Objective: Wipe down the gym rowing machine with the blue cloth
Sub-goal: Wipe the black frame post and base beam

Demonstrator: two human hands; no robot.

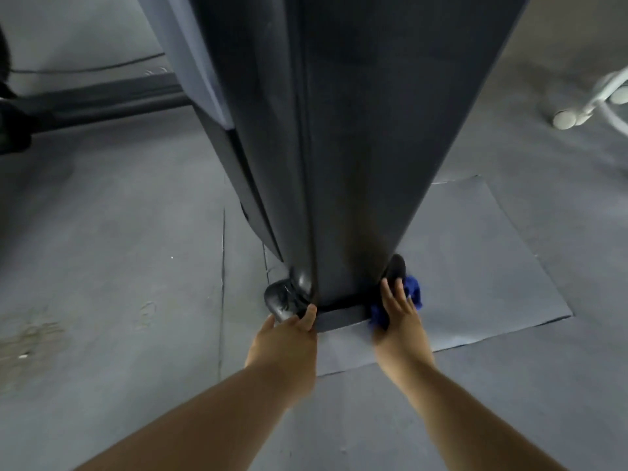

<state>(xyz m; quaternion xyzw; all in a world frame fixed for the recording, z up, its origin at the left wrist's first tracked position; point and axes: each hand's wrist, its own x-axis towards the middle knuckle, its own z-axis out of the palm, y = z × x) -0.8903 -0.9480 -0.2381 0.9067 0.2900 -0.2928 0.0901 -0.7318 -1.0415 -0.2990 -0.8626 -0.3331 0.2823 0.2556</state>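
Single wide-angle view from a camera worn on the person's head. It faces forward and steeply down toward the grey floor (102, 232). The lens sits close above the rowing machine (356, 147). Its dark housing fills the upper middle of the frame from the top edge and narrows toward its base, lower centre. The left hand (285, 338) and right hand (399, 321) reach in from the bottom edge and meet that base, near the camera. Far corners show only floor and blurred equipment.
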